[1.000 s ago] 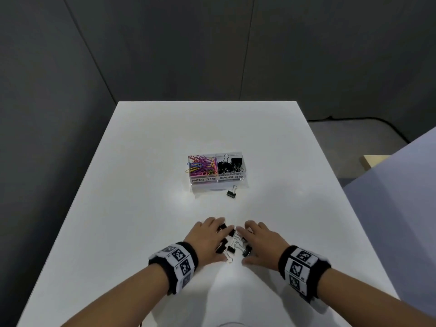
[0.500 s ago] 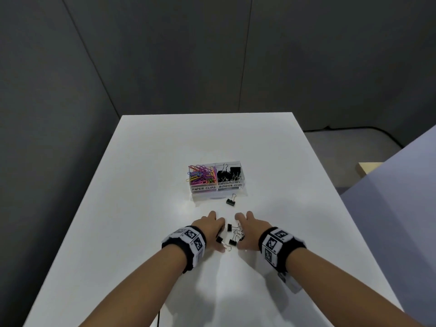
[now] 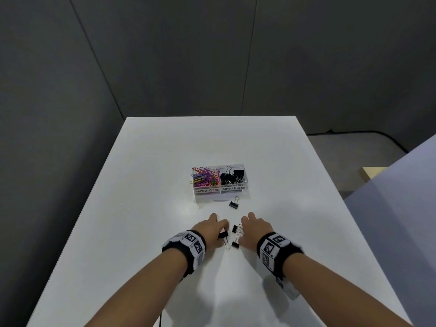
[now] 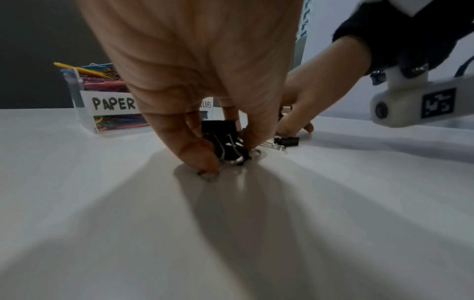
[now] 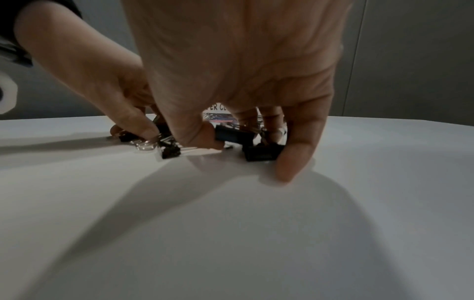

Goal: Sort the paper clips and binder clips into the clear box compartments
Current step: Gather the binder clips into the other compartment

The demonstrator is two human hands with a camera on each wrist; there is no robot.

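The clear box [image 3: 220,194] sits mid-table, coloured paper clips [image 3: 204,177] in its left compartment and black binder clips [image 3: 232,177] in its right. One binder clip [image 3: 234,203] lies alone just in front of the box. Nearer me, a small cluster of binder clips [image 3: 235,236] lies between my hands. My left hand [image 3: 218,228] curls its thumb and fingers round a binder clip [image 4: 227,146] on the table. My right hand [image 3: 246,228] pinches binder clips [image 5: 261,152] between thumb and fingers.
The white table [image 3: 141,208] reaches to grey walls behind and left. Its right edge borders a pale partition [image 3: 401,208]. A wrist-worn camera mount [image 4: 410,105] hangs under my right wrist.
Both hands have drawn closer together over the clip cluster and their fingers have curled down onto the clips. The head view has tilted, so the box appears lower.
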